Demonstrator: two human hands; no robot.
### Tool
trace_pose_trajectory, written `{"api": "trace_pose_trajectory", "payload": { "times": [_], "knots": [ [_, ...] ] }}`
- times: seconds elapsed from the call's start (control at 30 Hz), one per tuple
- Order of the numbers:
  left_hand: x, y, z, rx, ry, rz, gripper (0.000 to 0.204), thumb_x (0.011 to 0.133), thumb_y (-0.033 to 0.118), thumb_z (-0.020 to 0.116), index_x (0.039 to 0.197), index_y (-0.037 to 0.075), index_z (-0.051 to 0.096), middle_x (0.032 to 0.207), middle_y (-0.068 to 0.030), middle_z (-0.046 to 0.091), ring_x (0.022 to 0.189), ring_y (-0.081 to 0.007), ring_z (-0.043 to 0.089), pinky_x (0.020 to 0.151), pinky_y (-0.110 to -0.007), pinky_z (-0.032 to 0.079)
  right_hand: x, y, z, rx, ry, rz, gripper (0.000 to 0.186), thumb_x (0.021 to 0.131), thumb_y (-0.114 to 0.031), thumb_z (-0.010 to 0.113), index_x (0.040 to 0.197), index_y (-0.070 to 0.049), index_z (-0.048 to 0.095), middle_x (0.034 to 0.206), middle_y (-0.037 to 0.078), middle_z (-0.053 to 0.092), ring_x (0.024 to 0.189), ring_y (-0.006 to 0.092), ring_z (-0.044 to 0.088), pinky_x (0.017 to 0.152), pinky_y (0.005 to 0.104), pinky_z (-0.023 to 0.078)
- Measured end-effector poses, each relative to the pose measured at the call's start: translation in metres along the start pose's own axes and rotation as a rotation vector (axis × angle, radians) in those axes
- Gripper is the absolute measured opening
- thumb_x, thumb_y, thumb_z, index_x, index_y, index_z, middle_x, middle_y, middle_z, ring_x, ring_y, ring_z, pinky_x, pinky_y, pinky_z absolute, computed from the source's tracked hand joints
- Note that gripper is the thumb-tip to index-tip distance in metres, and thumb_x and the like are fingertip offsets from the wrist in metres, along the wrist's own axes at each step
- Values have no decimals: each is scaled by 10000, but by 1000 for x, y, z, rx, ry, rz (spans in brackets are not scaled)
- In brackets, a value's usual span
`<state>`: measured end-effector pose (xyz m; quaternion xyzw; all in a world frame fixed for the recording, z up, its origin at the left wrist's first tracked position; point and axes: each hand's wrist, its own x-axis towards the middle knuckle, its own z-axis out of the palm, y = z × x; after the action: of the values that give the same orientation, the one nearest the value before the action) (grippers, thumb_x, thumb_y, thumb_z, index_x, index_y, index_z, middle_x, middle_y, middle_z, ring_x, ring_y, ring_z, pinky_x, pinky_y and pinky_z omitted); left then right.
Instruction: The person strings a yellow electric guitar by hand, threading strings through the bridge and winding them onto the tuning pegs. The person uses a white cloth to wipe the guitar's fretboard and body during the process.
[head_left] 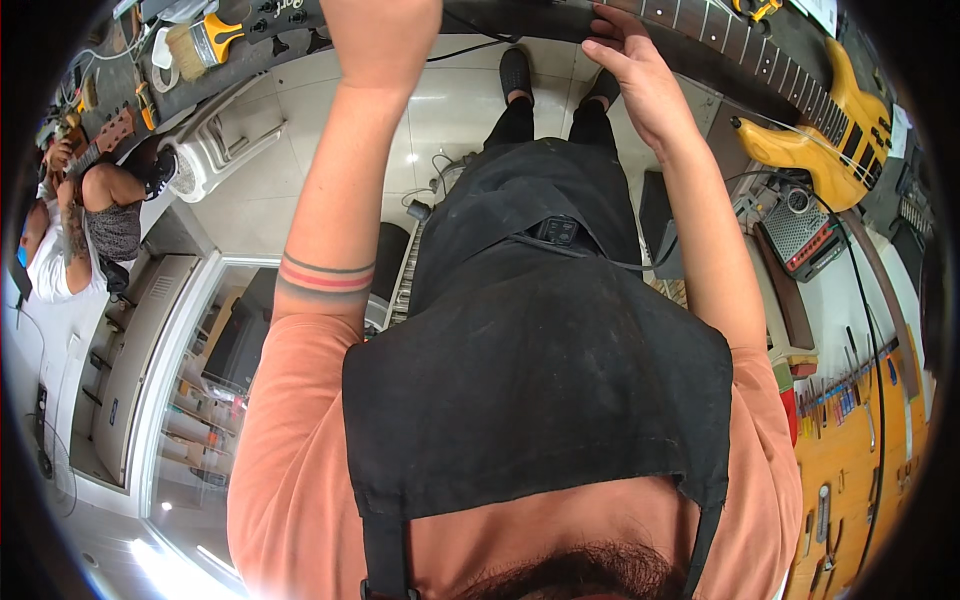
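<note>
An electric bass guitar with a yellow wooden body (pixel 838 180) lies across the dark workbench, its fretted neck (pixel 770 65) running up to the upper edge. At the left, its black headstock (pixel 285 18) shows tuning pegs. My left hand (pixel 383 35) reaches over the bench between headstock and neck; its fingers are cut off by the upper edge. By the near side of the neck is my right hand (pixel 645 75), thumb and fingers apart. Its fingertips are at the neck's edge; whether they press on it I cannot tell.
A wide paintbrush (pixel 200 45) lies on the bench at the left. A small grey amplifier (pixel 800 232) with a black cable stands at the right, above a wooden tool board (pixel 850 480). Another person (pixel 85 215) sits at the far left with a guitar, beside a white stool (pixel 205 160).
</note>
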<state>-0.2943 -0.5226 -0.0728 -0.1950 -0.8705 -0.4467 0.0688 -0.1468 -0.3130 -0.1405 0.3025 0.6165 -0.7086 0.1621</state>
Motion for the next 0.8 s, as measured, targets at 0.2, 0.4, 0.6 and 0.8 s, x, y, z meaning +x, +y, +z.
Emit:
{"api": "trace_pose_trajectory", "payload": {
  "times": [0.2,0.4,0.6,0.8],
  "knots": [
    [-29,15,10,129,-161,235,110,879,26,755,981,66,755,983,-98,699,964,-314,672,873,-424,471,7,11,8,-37,44,-14,576,997,-110,677,1527,17,488,1354,136,565,1281,259,531,1130,364,416],
    [-7,18,29,292,-114,296,76,881,83,752,955,89,737,917,-88,611,920,-310,605,845,-450,400,5,3,10,-81,64,2,572,995,-125,682,1514,21,493,1345,143,566,1277,265,530,1130,362,408],
    [-32,22,21,297,-151,288,103,865,98,759,960,80,724,893,-88,580,903,-308,592,826,-447,384,5,-2,12,-119,81,32,583,991,-142,690,1512,25,489,1344,152,554,1283,271,524,1140,364,397],
    [-1,13,35,331,-67,301,121,859,89,754,976,86,724,892,-83,579,916,-308,594,842,-451,376,5,-1,12,-117,73,3,567,989,-132,691,1500,25,503,1340,147,580,1274,266,545,1129,361,411]
  ]
}}
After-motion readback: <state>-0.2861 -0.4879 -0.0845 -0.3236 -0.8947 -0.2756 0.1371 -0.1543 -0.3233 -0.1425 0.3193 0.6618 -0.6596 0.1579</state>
